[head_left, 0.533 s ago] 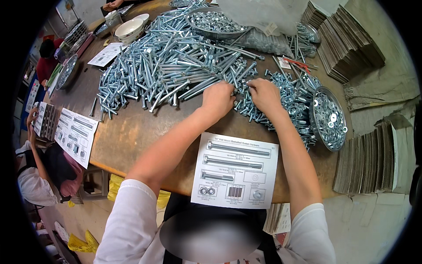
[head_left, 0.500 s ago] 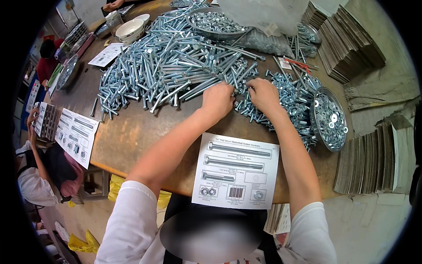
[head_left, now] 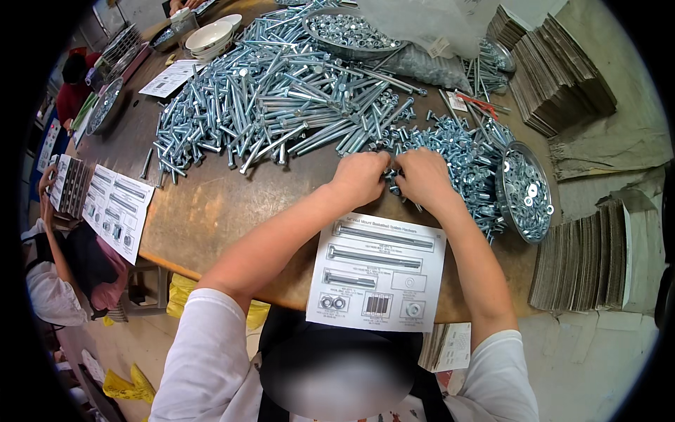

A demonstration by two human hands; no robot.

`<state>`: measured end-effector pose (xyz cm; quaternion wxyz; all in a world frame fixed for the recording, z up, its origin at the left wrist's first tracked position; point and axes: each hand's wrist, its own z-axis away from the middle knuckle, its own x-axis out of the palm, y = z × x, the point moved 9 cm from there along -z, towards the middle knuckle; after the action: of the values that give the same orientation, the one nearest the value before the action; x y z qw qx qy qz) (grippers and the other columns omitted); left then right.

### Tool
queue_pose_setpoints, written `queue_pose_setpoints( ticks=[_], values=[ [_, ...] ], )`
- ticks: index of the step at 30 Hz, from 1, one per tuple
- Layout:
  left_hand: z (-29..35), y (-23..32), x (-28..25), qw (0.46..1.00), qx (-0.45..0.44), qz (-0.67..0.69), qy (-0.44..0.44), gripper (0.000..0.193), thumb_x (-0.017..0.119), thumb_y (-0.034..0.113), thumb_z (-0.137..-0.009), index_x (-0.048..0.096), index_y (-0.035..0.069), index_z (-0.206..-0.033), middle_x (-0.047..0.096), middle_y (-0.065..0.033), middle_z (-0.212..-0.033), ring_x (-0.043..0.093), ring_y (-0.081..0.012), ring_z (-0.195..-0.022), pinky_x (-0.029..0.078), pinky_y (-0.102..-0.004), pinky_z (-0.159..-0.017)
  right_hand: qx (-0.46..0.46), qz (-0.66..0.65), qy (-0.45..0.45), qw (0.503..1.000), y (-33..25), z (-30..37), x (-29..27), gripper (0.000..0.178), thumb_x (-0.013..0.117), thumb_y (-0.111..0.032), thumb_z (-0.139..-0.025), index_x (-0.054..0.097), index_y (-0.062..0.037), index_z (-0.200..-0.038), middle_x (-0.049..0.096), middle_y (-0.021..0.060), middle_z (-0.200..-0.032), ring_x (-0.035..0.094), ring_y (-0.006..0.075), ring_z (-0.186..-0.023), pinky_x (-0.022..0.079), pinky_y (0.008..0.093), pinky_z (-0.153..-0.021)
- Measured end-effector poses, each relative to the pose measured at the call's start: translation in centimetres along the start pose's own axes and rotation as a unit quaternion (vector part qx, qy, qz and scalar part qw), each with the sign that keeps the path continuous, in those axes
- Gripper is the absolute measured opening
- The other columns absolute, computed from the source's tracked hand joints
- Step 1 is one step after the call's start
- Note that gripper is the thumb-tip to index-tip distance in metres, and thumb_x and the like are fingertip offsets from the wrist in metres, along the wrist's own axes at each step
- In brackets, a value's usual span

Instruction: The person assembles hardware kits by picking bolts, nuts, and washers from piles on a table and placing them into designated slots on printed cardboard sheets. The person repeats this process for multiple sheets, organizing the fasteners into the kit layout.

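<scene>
Around me the light is bright and rather even, and it seems to fall from above; the heaped bolts [head_left: 260,105] give many small white glints, while the printed sheet [head_left: 384,261] shows clear white, its finest lines too small to read; the table [head_left: 186,211] carries a dull, warm sheen at left and turns darker near the sheet; farther left the room becomes dimmer, and another person [head_left: 53,281] looks less sharp; a smeared grey oval [head_left: 337,376] covers the lower middle; the stacked cardboard [head_left: 580,260] curves toward the rim, where blackness closes the round view.
</scene>
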<state>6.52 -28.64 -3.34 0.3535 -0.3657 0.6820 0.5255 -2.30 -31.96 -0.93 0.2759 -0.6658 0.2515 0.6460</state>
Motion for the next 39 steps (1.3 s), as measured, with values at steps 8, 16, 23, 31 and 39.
queue_pose_setpoints(
  ticks=[8,16,23,31,39],
  values=[
    [2.1,-1.7,-3.2,0.998,-0.045,0.046,0.009,0.021,0.074,0.016,-0.079,0.066,0.007,-0.096,0.07,-0.009,-0.077,0.068,-0.03,-0.074,0.052,-0.0417,-0.068,0.019,-0.007,-0.031,0.999,-0.1,-1.2,0.0,0.019,0.073,-0.015,-0.073,0.074,-0.0106,-0.092,0.072,0.0113,-0.092,0.067,0.0305,-0.095,0.046,0.0486,-0.09],
    [10.9,5.0,-7.6,0.988,0.041,0.143,0.039,0.013,0.075,0.021,-0.08,0.07,0.01,-0.087,0.068,-0.0078,-0.078,0.065,-0.0292,-0.079,0.051,-0.0405,-0.068,0.007,-0.194,0.248,0.949,-0.5,5.0,-5.8,0.015,0.072,-0.015,-0.08,0.075,-0.0078,-0.093,0.072,0.0106,-0.091,0.068,0.0266,-0.074,0.053,0.0361,-0.069],
    [20.1,11.3,-6.2,0.985,0.107,0.124,0.048,0.02,0.081,0.021,-0.075,0.065,0.011,-0.084,0.061,-0.0054,-0.077,0.061,-0.0268,-0.078,0.049,-0.0397,-0.066,0.111,-0.431,-0.003,0.896,-7.0,17.9,-3.2,0.014,0.073,-0.01,-0.081,0.074,-0.0022,-0.092,0.069,0.0107,-0.074,0.066,0.0179,-0.064,0.051,0.0297,-0.061],
    [17.9,10.9,-5.5,0.988,0.104,0.113,-0.004,0.033,0.083,0.036,-0.073,0.066,0.011,-0.086,0.06,-0.0097,-0.08,0.061,-0.0294,-0.08,0.048,-0.0419,-0.069,0.051,-0.312,0.135,0.939,-6.6,19.1,-3.6,0.017,0.068,-0.018,-0.087,0.075,-0.0081,-0.098,0.07,0.0131,-0.079,0.068,0.0335,-0.071,0.053,0.0421,-0.064],
    [0.6,2.6,0.5,0.999,-0.015,0.011,-0.028,0.032,0.071,0.034,-0.082,0.072,0.01,-0.102,0.073,-0.0139,-0.089,0.069,-0.0341,-0.085,0.055,-0.0452,-0.076,0.026,-0.103,0.13,0.986,1.3,3.8,-1.3,0.016,0.063,-0.013,-0.085,0.074,-0.0068,-0.095,0.069,0.0125,-0.092,0.067,0.0339,-0.088,0.052,0.0446,-0.078]
  ],
)
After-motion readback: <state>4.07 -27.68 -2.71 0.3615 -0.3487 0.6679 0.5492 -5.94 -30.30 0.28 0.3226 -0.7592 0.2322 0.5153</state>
